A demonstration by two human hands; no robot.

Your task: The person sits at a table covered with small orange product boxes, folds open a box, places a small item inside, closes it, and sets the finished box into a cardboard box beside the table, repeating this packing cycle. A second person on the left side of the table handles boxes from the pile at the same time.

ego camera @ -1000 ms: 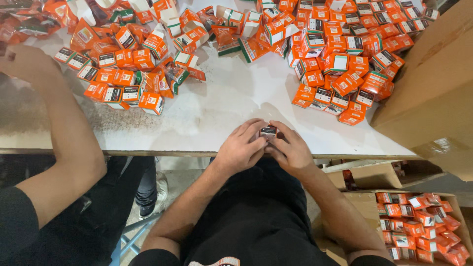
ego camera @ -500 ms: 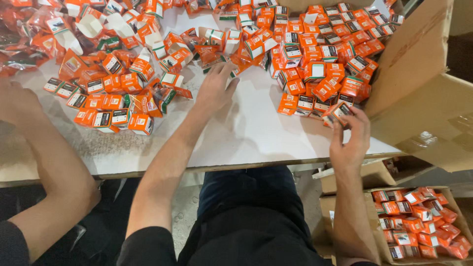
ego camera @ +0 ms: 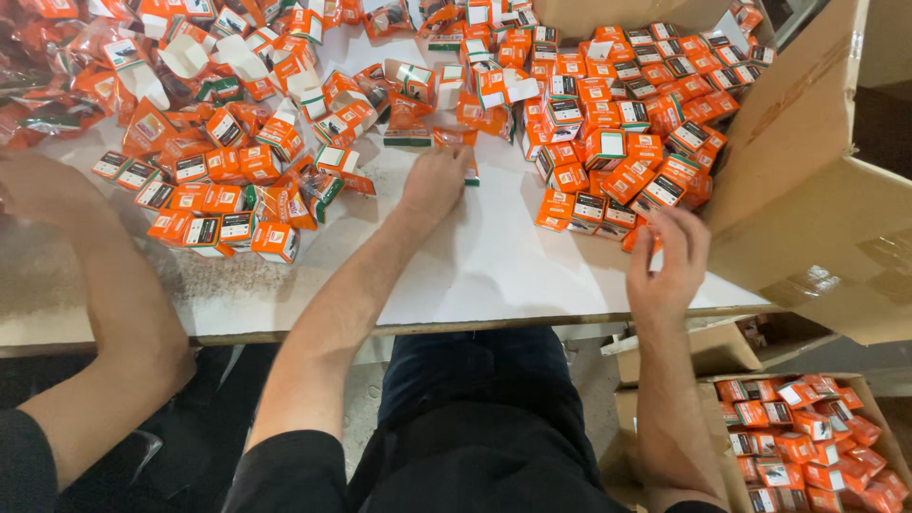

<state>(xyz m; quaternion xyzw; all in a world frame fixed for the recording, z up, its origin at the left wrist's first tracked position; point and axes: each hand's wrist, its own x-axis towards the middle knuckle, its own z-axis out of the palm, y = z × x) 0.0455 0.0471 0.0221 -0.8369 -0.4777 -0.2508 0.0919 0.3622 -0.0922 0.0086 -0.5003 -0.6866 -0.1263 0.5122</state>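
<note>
On the white surface (ego camera: 494, 256), left hand (ego camera: 435, 180) lies flat, palm down, on a flattened green-and-white carton (ego camera: 469, 175) poking out at its right edge, long axis roughly away from the body; grip not closed. Right hand (ego camera: 665, 261), fingers spread and empty, touches the near edge of the right-hand pile of orange boxes (ego camera: 617, 142). Two piles, boxes uncountable; one co-worker's arm (ego camera: 104, 313) far left.

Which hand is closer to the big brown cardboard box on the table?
The right hand. It is just left of the big brown cardboard box, at the edge of the pile. The left hand is farther away, out in the middle of the white table.
</note>
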